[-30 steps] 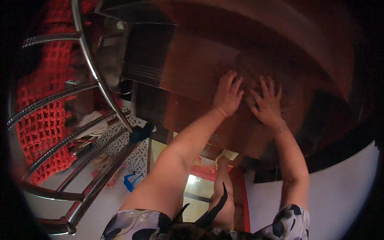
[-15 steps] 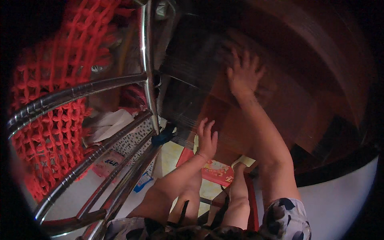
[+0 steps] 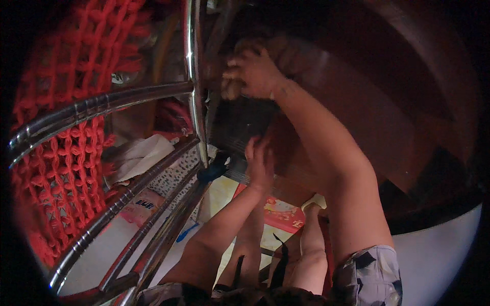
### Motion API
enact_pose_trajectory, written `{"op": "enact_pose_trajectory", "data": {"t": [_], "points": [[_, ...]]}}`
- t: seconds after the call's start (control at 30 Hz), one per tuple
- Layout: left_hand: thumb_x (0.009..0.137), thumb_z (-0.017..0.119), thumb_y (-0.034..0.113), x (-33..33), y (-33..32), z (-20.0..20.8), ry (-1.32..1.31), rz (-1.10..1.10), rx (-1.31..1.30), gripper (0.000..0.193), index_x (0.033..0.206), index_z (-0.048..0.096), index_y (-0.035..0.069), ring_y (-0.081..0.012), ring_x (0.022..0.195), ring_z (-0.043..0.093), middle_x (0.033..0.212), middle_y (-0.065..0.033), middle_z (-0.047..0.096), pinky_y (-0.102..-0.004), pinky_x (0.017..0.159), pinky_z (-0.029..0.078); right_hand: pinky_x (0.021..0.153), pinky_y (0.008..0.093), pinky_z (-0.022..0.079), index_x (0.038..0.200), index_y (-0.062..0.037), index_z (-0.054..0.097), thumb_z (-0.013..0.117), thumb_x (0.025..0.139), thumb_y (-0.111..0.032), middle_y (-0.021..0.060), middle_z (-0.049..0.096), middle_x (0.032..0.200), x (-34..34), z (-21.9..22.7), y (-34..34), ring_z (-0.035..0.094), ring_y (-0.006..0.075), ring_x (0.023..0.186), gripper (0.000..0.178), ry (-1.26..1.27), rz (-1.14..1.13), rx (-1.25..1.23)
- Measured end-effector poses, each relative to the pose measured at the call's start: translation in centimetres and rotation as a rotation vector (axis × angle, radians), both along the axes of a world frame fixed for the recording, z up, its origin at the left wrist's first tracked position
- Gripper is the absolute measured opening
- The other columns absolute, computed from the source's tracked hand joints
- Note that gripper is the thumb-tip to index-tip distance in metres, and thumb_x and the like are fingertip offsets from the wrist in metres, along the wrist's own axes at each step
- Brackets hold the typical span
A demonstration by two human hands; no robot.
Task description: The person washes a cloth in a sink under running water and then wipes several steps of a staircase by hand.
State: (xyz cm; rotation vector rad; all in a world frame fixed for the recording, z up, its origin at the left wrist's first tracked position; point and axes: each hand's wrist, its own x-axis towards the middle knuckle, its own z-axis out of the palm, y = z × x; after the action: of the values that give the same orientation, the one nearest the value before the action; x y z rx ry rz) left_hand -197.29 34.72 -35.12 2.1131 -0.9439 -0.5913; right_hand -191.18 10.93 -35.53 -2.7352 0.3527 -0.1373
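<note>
My right hand (image 3: 258,74) reaches far forward over a dark, glossy brown surface (image 3: 347,102), close to the upright of a shiny metal railing (image 3: 193,56). Its fingers are spread and bent toward the left, and a dim brownish shape beside them looks like their reflection; I see no held object. Nearer to me, my left hand (image 3: 261,166) is over the near left part of the same surface, slightly blurred. Its fingers point forward, stretched out, with nothing visible in them. Whether either palm touches the surface is hard to tell.
A red open-knit net-like cloth (image 3: 71,168) hangs at the left behind the curved rails. A dark blue bundle (image 3: 212,171) is tied at the railing's lower joint. Pale cloth (image 3: 145,155) and packages lie beyond. Below are a red printed mat (image 3: 283,213) and my legs.
My right hand has swept left across the dark surface toward the railing upright, its fingers now bent leftward. My left hand has moved only slightly. The view has shifted a little.
</note>
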Motion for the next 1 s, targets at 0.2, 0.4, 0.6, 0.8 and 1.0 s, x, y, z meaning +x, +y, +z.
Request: {"op": "enact_pose_trajectory", "data": {"t": [0.2,0.4,0.6,0.8,1.0], "points": [[0.081,0.052,0.006,-1.6,-0.2,1.3,-0.034,-0.178,0.008,0.023,0.103,0.057,0.01,-0.0333,0.112,0.038,0.12,-0.0162,0.041,-0.0412,0.096,0.03,0.1,0.0535,0.023,0.099,-0.023,0.062,0.065,0.06,-0.017,-0.0003,0.05,0.114,-14.5,0.8,2.0,0.04,0.0248,0.114,0.04,-0.092,0.15,0.13],[0.077,0.056,0.004,-0.9,-4.9,1.5,-0.221,-0.261,-0.005,0.024,0.1,0.058,0.01,-0.0345,0.115,0.034,0.121,-0.015,0.04,-0.0432,0.097,0.029,0.101,0.0536,0.022,0.098,-0.0289,0.06,0.062,0.066,-0.02,-0.0013,0.048,0.117,-35.5,1.7,3.5,0.039,0.0233,0.117,0.034,0.082,-0.018,-0.1],[0.078,0.058,0.009,-2.9,-13.4,1.0,-0.37,-0.328,-0.009,0.032,0.109,0.053,0.01,-0.037,0.12,0.028,0.128,-0.018,0.032,-0.0454,0.101,0.023,0.1,0.0557,0.021,0.117,-0.0225,0.052,0.054,0.073,-0.026,0.007,0.043,0.124,-49.5,2.2,1.5,0.035,0.0319,0.12,0.044,0.343,-0.506,-0.238],[0.073,0.065,0.046,-8.5,-18.2,-0.6,-0.397,-0.294,0.561,0.094,0.139,0.01,0.009,-0.0443,0.131,0.0,0.142,-0.0251,0.0,-0.0589,0.101,0.009,0.101,0.0546,0.018,0.133,-0.0207,0.035,0.048,0.08,-0.03,0.009,0.026,0.14,-60.2,-1.7,2.0,0.021,0.0311,0.13,0.056,0.514,-1.208,-0.441],[0.052,0.072,0.064,-9.1,-19.8,0.2,-0.301,-0.357,0.876,0.135,0.137,-0.017,0.01,-0.0437,0.13,-0.016,0.142,-0.0242,-0.017,-0.0607,0.101,0.002,0.097,0.0593,0.021,0.138,-0.0217,0.025,0.045,0.085,-0.045,0.0089,0.015,0.145,-70.2,-5.1,4.0,0.019,0.0278,0.131,0.061,0.516,-1.687,-0.389]]}}
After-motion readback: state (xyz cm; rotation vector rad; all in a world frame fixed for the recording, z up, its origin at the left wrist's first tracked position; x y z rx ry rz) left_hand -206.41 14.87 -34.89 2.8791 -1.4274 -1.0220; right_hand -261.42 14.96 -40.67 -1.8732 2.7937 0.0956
